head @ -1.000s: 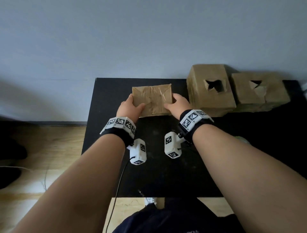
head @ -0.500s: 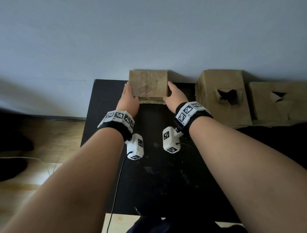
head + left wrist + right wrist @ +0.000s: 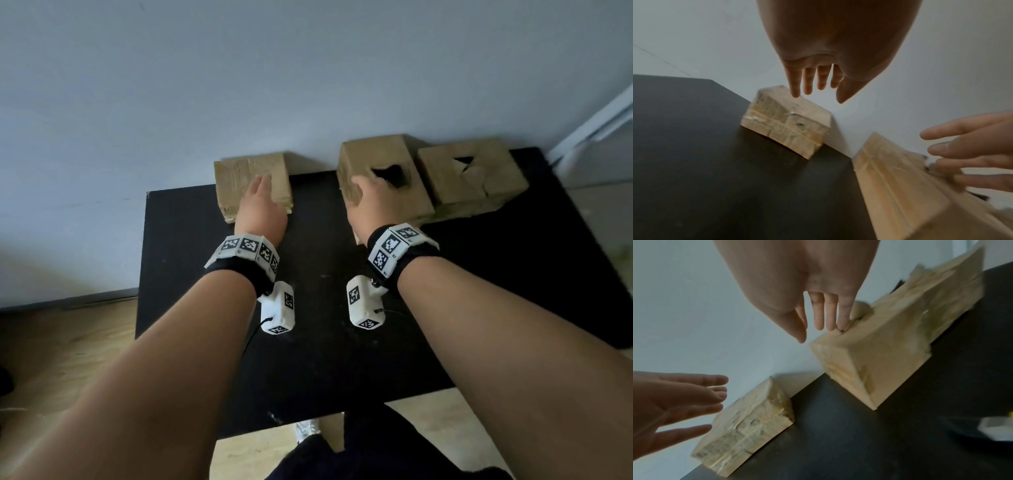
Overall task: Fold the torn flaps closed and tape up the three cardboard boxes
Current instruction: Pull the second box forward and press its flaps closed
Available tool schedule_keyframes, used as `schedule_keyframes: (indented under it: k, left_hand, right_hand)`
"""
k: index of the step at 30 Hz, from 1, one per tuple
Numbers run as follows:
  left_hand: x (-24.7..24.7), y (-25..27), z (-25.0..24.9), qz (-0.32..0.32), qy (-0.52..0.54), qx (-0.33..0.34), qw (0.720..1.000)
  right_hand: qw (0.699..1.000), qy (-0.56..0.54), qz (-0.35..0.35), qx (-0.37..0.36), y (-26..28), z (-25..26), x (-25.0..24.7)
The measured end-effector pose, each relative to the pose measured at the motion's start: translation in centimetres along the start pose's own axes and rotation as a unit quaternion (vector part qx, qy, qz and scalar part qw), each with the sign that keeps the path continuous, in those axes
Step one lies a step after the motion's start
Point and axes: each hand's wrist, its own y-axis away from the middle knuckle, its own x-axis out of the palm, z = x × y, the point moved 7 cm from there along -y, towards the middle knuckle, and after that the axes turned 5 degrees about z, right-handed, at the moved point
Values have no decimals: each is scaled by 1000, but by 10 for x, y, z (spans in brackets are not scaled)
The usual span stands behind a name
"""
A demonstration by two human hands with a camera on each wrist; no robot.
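Three brown cardboard boxes stand along the back of the black table. The low left box has its top taped shut. My left hand hovers over it with straight fingers and holds nothing. The taller middle box has a torn hole in its top. My right hand lies on it, its straight fingers touching the top by the hole. The right box also shows a torn opening. Both the left box and the middle box appear in the right wrist view.
A pale wall rises right behind the boxes. Wooden floor lies left of the table and in front of it. A white frame leans at the far right. A white object sits on the table to the right.
Both hands pushed the taped box back to the wall and let go. My right hand then moved right onto the middle box, and my left hand rose above the taped box.
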Motion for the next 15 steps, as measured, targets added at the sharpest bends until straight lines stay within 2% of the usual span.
schedule_keyframes:
  k: [5, 10, 15]
  left_hand:
    - [52, 17, -54, 87, -16, 34, 995]
    - [92, 22, -83, 137, -15, 10, 990]
    - [119, 18, -99, 147, 37, -52, 987]
  right_hand:
    - [996, -15, -46, 81, 17, -59, -42]
    - [984, -66, 0, 168, 13, -103, -52]
    - [977, -87, 67, 184, 1, -124, -44]
